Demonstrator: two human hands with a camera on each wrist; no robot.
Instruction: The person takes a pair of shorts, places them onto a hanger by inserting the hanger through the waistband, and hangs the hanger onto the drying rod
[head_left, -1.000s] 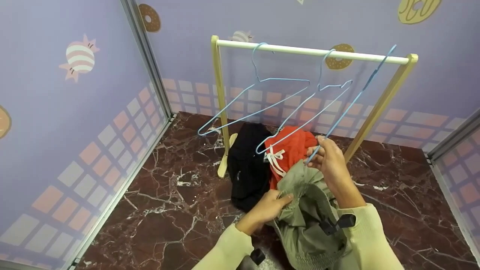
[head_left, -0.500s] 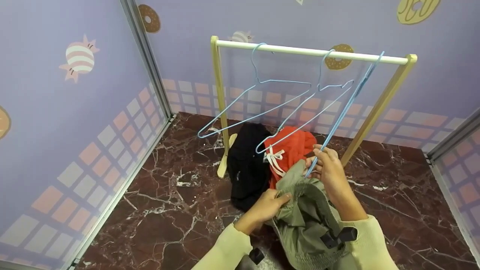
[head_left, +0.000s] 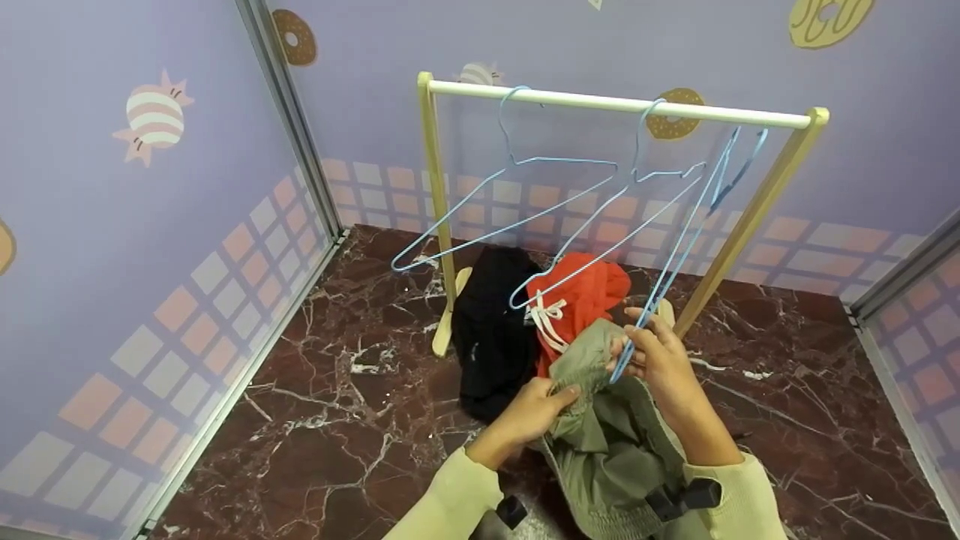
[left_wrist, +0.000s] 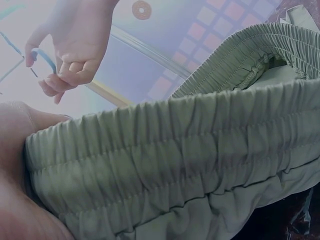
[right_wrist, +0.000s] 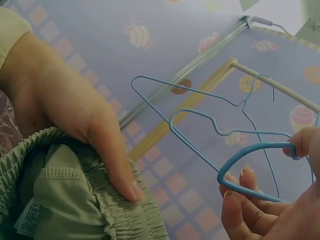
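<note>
My left hand (head_left: 529,411) grips the gathered elastic waistband of olive-green pants (head_left: 626,465), thumb on top of the fabric. In the left wrist view the waistband (left_wrist: 150,155) stretches across the frame with its opening behind. The right hand (head_left: 666,369) pinches one end of a light-blue wire hanger (head_left: 622,364) just above the waist opening. That hanger's rounded corner (right_wrist: 250,190) sits between thumb and fingers in the right wrist view. Its hook end points up towards the rack, in front of the bar.
A clothes rack's white bar (head_left: 585,100) stands on wooden posts against the wall. Two more blue hangers, one left (head_left: 504,238) and one in the middle (head_left: 611,245), hang from it. Beneath lie a black garment (head_left: 491,337) and a red garment (head_left: 589,289) with white drawstrings, on the marble-patterned floor.
The right hand has drawn the hanger down and towards the pants' waistband, and the hanger has turned so both wires show. The left hand keeps its hold on the pants.
</note>
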